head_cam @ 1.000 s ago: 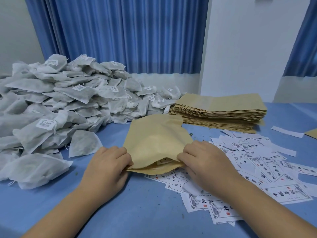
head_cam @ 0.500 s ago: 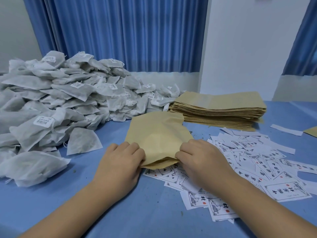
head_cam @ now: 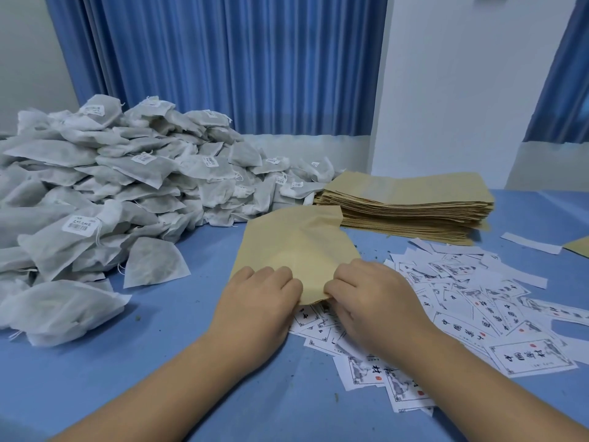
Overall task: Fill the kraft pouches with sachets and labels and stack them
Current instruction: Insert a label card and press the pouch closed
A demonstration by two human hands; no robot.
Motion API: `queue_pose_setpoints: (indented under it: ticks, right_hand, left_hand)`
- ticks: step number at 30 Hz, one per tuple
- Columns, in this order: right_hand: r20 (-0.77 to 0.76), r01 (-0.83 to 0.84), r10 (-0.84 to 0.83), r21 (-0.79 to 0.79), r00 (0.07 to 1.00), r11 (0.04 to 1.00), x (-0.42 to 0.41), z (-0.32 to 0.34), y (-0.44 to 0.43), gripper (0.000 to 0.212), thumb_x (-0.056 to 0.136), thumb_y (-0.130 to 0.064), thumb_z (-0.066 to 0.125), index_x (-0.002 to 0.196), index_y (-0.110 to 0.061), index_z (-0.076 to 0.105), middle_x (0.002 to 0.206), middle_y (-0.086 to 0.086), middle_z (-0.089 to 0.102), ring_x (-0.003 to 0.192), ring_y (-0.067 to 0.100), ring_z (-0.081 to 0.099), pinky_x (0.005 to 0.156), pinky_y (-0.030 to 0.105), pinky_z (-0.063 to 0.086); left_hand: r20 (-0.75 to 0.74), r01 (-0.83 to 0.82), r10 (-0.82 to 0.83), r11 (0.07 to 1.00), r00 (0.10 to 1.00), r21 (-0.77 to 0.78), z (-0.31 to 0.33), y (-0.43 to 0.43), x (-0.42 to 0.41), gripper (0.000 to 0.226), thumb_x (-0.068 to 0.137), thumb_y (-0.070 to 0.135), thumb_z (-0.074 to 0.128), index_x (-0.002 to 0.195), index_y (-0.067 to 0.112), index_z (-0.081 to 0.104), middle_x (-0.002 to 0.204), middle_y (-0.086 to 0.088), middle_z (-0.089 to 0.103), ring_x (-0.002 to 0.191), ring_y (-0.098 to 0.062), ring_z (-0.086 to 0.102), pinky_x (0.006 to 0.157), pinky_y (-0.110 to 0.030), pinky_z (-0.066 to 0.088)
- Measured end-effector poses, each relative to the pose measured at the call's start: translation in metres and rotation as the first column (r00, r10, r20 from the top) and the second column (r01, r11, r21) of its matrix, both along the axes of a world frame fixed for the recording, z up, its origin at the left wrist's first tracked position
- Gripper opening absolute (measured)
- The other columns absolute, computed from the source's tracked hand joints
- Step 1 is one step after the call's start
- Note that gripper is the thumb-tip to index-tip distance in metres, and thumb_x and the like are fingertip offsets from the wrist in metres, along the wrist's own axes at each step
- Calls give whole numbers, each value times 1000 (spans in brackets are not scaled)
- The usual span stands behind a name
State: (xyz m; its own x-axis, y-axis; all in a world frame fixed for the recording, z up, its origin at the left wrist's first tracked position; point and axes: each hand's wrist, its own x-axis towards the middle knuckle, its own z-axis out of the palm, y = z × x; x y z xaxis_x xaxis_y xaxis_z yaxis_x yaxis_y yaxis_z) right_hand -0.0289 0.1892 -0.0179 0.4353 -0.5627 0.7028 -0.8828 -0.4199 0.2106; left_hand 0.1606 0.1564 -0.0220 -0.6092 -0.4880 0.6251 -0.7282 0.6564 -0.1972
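A bulging kraft pouch (head_cam: pixel 291 244) lies in the middle of the blue table with its near edge towards me. My left hand (head_cam: pixel 255 306) and my right hand (head_cam: pixel 371 298) sit side by side on that near edge, fingers curled over it and pinching the paper. A large heap of white sachets (head_cam: pixel 111 193) fills the left side. Loose printed labels (head_cam: pixel 462 301) are scattered on the right, some under the pouch's near edge. A stack of flat kraft pouches (head_cam: pixel 411 202) stands behind them.
The blue table (head_cam: pixel 159 362) shows bare cloth in front of my arms. Blue curtains (head_cam: pixel 223 59) and a white wall close off the back. A paper strip (head_cam: pixel 530 243) and a kraft corner (head_cam: pixel 578 247) lie at the far right.
My left hand has slid right along the pouch's near edge until it is close to my right hand. The gaping mouth of the pouch is now pressed nearly flat.
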Motion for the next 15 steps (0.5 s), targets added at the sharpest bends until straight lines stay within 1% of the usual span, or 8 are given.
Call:
queue_pose_setpoints:
  ticks: [3,5,9,11,13,15]
  right_hand:
    - [-1,-7,7,30,1000,1000,-3,1,1,12,64,-4,77,65,-12,68,63,0,57,56,23,53,46,31,45]
    - [-23,-15,15,31,1000,999,-4,2,1,14,63,-3,78,64,-12,68,61,0,56,54,22,51,45,30,44]
    - [-14,-17,17,15,1000,1000,-4,2,1,18,58,-1,80,62,-13,68,59,-1,55,53,22,50,44,29,42]
    - [-17,-27,27,19,999,999,-2,1,1,18,58,0,78,62,-13,67,59,0,55,53,22,50,44,28,41]
    - [-21,-39,40,45,999,998,-2,2,2,17,58,2,76,64,-12,67,61,1,55,54,23,50,45,27,39]
    - [-12,-26,27,79,1000,997,-6,5,3,20,57,1,78,68,-12,69,66,1,57,58,23,52,47,26,39]
  left_hand:
    - [-2,21,-21,1000,1000,-1,1,-1,-2,31,52,4,83,60,13,55,61,-2,49,49,-26,48,41,-31,38]
    - [-3,14,-14,1000,1000,7,0,-1,-4,31,52,4,83,61,12,54,61,-3,49,49,-26,48,41,-31,37]
    - [-40,0,1,1000,999,24,-2,-1,-6,28,60,13,84,66,12,57,64,-2,52,51,-25,49,43,-32,39]
    - [-34,11,-11,1000,999,11,0,-1,-8,27,59,15,85,65,13,59,63,-1,52,50,-24,49,42,-32,39]
    - [-36,36,-36,999,999,-10,2,-2,-9,28,55,10,85,60,13,58,59,-2,50,48,-24,47,40,-29,34]
    - [-71,54,-54,999,996,2,1,-4,-6,30,53,7,87,58,12,58,58,-2,50,47,-25,48,38,-27,32]
